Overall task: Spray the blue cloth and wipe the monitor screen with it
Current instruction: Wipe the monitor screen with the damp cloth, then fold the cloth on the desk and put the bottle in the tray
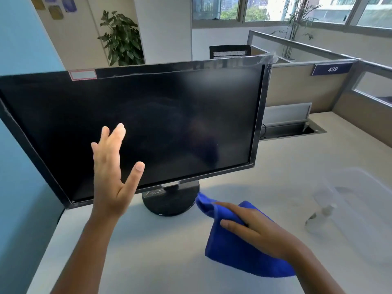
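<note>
A black monitor (169, 115) with a dark screen stands on a round base on the white desk (148, 251). My left hand (114, 177) is raised in front of the screen's lower left part, fingers spread, holding nothing. A blue cloth (233, 251) hangs just above the desk to the right of the base, and my right hand (254, 230) grips it from above. A clear spray bottle (320, 217) lies inside a clear plastic bin (360, 187) at the right.
A blue partition wall (21, 60) runs along the left. Beige cubicle dividers (307, 90) and a cable tray opening (297, 128) lie behind the monitor on the right. A black chair (230, 50) and potted plants stand farther back.
</note>
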Available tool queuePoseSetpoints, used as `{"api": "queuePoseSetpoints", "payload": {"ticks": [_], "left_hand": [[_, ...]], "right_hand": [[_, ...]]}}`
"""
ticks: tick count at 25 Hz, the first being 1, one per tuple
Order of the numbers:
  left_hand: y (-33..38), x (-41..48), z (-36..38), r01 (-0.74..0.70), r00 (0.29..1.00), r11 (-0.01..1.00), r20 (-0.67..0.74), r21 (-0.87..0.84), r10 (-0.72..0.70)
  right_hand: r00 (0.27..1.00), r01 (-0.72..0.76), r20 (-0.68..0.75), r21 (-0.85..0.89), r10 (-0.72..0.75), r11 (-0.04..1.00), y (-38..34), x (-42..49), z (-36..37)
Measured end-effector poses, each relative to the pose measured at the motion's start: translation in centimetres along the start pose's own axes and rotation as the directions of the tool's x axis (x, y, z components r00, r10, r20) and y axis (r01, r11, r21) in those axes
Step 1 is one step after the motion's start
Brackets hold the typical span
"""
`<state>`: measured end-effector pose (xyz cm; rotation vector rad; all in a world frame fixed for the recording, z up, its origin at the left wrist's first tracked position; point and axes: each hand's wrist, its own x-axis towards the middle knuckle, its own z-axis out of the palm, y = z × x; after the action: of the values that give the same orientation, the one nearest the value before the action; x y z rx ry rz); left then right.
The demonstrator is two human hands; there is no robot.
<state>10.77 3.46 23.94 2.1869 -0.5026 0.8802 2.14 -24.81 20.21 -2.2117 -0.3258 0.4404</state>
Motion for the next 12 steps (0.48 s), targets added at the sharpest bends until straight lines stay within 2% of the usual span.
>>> {"api": "queuePoseSetpoints", "payload": {"ticks": [2, 4, 5, 7, 9, 10, 12], "left_hand": [[0.6, -2.6, 2.7, 0.071, 0.993, 0.992, 0.106, -0.100, -0.061], [0.8, -5.7, 5.5, 0.146, 0.971, 0.977, 0.212, -0.152, -0.112], [0.8, -7.5, 6.8, 0.181, 0.955, 0.973, 0.262, -0.146, -0.138], [1.1, -11.5, 9.4, 0.210, 0.922, 0.974, 0.349, -0.079, -0.170], [1.9, -15.6, 11.9, 0.180, 0.890, 0.984, 0.426, 0.002, -0.164], [2.6, -17.3, 13.1, 0.155, 0.861, 0.987, 0.485, 0.037, -0.154], [4.0, -20.1, 15.1, 0.129, 0.757, 0.985, 0.630, 0.117, -0.174]], "right_hand": [[0.993, -0.022, 0.104, -0.350, 0.062, 0.937, 3.3, 1.4, 2.9], [0.979, -0.076, 0.119, -0.547, 0.167, 0.834, 7.1, 2.5, 6.5], [0.981, -0.101, 0.075, -0.594, 0.180, 0.798, 9.0, 2.7, 7.8], [0.992, -0.121, -0.067, -0.655, 0.103, 0.746, 11.6, 2.2, 9.3], [0.976, -0.215, -0.165, -0.649, 0.140, 0.730, 12.3, 1.8, 9.6], [0.969, -0.241, -0.206, -0.637, 0.140, 0.732, 12.7, 1.7, 9.8], [0.964, -0.247, -0.237, -0.618, 0.123, 0.746, 13.5, 1.5, 10.4]]}}
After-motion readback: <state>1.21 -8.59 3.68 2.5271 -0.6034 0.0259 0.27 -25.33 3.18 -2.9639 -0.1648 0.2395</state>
